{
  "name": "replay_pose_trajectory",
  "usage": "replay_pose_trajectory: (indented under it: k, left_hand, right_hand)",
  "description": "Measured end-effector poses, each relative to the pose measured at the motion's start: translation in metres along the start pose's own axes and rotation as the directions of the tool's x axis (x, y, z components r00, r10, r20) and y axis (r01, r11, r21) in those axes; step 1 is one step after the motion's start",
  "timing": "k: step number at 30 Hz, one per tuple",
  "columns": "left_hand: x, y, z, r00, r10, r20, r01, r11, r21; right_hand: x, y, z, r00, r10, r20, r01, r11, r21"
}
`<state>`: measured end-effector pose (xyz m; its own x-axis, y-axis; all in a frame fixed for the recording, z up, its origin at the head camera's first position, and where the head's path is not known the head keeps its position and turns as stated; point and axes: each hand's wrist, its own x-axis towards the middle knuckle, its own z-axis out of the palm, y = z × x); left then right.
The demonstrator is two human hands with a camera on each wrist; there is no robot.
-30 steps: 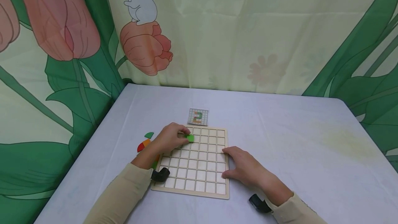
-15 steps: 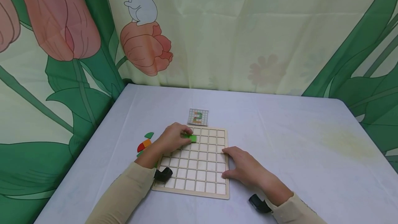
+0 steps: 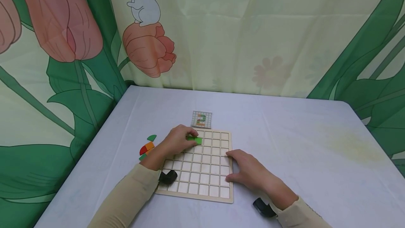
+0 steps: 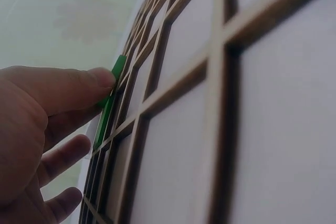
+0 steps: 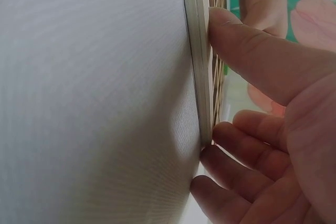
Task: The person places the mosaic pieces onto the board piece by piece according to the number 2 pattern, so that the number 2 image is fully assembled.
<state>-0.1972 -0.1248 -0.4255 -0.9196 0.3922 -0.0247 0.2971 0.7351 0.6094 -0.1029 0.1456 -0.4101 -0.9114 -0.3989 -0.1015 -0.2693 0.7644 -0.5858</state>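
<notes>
In the head view my left hand (image 3: 178,139) is over the upper left of a wooden grid board (image 3: 232,171), pinching a flat bright green tile (image 3: 198,140). The left wrist view shows the thumb on the tile (image 4: 119,67), which stands low against the grid bars, while the other fingers spread beside the board's edge. My right hand (image 3: 248,168) rests against the board's right side. Its thumb touches the rim (image 5: 202,77) in the right wrist view, and its relaxed fingers reach the board's edge near a corner.
A small card (image 3: 201,119) printed with a coloured figure on a grid lies just beyond the board. Left of the board are loose pieces: a green one (image 3: 152,138), a red one (image 3: 143,150), an orange one (image 3: 149,145); others are partly behind the left forearm.
My left hand has slid a little to the right across the board with the green tile. The right hand and the board have stayed in place.
</notes>
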Motion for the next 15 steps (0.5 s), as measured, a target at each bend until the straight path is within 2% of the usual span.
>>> replay_pose_trajectory:
  k: [5, 15]
  left_hand:
    - [0.0000, 0.0025, 0.0003, 1.000, 0.009, 0.000, -0.009, 1.000, 0.002]
    - [0.0012, 0.0053, 0.0013, 1.000, -0.015, 0.009, 0.015, 1.000, 0.005]
  right_hand:
    - [0.0002, 0.0001, 0.0001, 1.000, 0.000, 0.000, 0.000, 1.000, -0.002]
    - [-0.0003, -0.0001, -0.0006, 1.000, 0.000, 0.003, 0.000, 1.000, 0.004]
